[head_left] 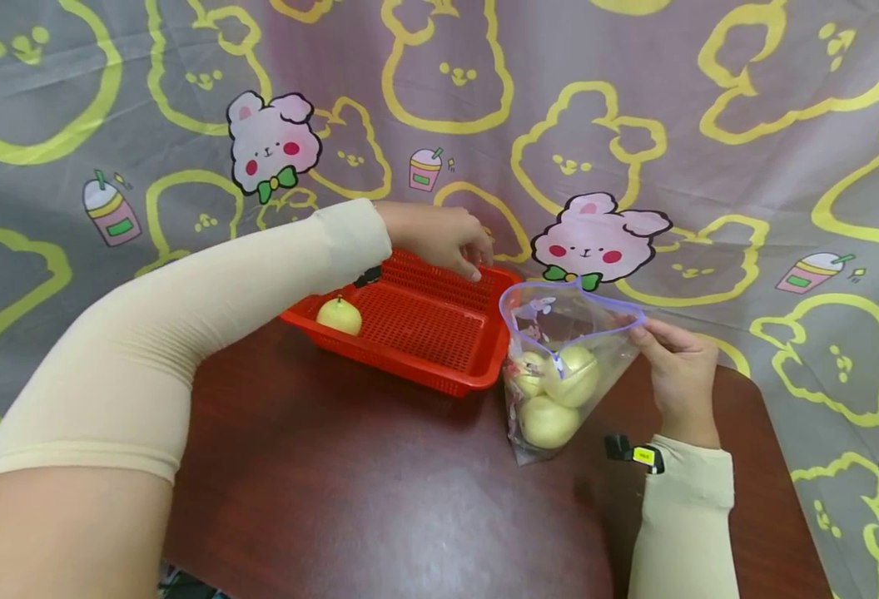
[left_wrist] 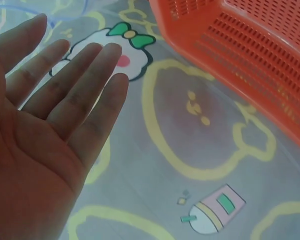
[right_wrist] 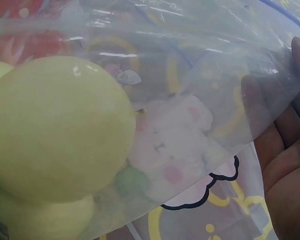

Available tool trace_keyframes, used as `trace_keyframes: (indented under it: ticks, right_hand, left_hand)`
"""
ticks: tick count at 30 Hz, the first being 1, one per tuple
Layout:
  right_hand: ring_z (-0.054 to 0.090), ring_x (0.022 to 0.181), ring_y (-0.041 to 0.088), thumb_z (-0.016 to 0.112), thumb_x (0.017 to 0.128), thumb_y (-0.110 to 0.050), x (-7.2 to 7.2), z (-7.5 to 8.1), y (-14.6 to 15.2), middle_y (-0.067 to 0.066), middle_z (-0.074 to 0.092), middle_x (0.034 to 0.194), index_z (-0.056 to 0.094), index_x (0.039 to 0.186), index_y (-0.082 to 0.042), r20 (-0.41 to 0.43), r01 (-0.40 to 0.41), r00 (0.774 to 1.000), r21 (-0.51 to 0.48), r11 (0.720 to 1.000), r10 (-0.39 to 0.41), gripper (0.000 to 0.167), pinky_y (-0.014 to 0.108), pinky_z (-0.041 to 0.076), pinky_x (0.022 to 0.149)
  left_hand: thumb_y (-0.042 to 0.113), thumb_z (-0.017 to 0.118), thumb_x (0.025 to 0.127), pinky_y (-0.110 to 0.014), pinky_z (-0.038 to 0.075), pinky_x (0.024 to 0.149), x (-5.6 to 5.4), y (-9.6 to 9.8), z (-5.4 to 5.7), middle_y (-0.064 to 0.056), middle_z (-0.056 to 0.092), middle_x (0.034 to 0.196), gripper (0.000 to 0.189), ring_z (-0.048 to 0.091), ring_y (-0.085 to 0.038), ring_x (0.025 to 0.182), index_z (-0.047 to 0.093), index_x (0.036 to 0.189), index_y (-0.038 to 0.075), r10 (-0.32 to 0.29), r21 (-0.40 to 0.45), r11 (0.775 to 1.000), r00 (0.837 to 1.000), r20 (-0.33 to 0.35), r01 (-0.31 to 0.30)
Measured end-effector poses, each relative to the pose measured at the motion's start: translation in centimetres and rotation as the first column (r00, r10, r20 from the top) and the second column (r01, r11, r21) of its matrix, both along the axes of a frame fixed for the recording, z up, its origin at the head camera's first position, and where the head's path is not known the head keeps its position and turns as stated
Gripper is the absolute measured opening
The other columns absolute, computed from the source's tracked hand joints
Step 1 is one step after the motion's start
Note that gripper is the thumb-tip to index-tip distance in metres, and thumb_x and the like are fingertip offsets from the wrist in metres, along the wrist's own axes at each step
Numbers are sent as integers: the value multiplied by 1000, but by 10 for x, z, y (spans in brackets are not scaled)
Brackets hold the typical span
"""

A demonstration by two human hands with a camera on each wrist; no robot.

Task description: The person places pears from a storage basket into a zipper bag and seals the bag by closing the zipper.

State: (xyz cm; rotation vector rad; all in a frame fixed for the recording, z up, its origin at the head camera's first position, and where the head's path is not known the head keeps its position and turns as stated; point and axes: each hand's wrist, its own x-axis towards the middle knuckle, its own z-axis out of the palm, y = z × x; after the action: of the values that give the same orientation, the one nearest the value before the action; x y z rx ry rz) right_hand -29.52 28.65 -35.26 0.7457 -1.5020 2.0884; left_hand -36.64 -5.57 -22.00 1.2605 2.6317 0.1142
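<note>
My left hand [head_left: 447, 237] hovers above the back of a red plastic basket [head_left: 387, 356], its fingers loosely bent and nothing in them. In the left wrist view that palm faces the camera with the fingers spread. One pale yellow pear [head_left: 339, 317] lies in the basket's left front corner, stem up. To the basket's right, a clear zip bag [head_left: 610, 353] with a purple rim gapes at the top. Several yellow pears [right_wrist: 60, 127] fill its lower part. My right hand [head_left: 681, 366] pinches the bag's right upper edge between thumb and fingers.
Everything stands on a dark brown wooden table [head_left: 379, 491] with a rounded right corner. A grey curtain [head_left: 477, 158] with yellow outlines and pink rabbits hangs right behind the basket and bag.
</note>
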Motion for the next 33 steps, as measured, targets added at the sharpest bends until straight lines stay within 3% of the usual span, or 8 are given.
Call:
trace_keyframes:
  ticks: [6, 12, 20, 26, 33]
  right_hand:
    - [70, 90, 29, 60, 82, 23, 1, 3, 1, 25, 69, 95, 60, 101, 27, -6, -57, 998, -43, 997, 56, 19, 30, 53, 80]
    - [70, 90, 29, 60, 81, 25, 2, 5, 4, 26, 69, 95, 59, 102, 28, -13, -58, 998, -33, 998, 58, 21, 30, 53, 83]
    - [71, 90, 25, 63, 82, 21, 3, 2, 7, 19, 71, 95, 62, 102, 24, 14, 5, 1000, 42, 999, -6, 20, 29, 53, 83]
    - [70, 91, 28, 61, 83, 22, 4, 0, 5, 23, 70, 96, 59, 104, 27, -10, -30, 999, 32, 999, 31, 22, 31, 52, 84]
    - [70, 91, 29, 60, 82, 24, 5, 0, 5, 24, 70, 96, 58, 104, 28, -18, -45, 999, 7, 999, 45, 22, 31, 53, 83]
  left_hand:
    - [32, 65, 94, -32, 46, 91, 1, -15, 5, 5, 66, 110, 34, 60, -10, 102, 66, 124, 16, 34, 34, 999, 999, 10, -34]
    - [32, 66, 94, -34, 47, 91, 2, -30, 3, 4, 65, 110, 35, 59, -11, 103, 65, 125, 15, 73, 51, 996, 997, 33, -74]
    - [36, 66, 93, -37, 46, 94, 6, -54, -7, 1, 64, 118, 40, 58, -16, 108, 63, 128, 15, 151, 34, 988, 987, 61, -153]
    - [37, 68, 92, -38, 48, 93, 7, -72, -16, 2, 64, 119, 43, 59, -16, 108, 63, 130, 17, 197, 45, 979, 978, 71, -201]
    - [36, 71, 89, -40, 49, 91, 12, -92, -27, 1, 64, 118, 43, 59, -18, 107, 64, 128, 18, 260, 58, 961, 955, 143, -270]
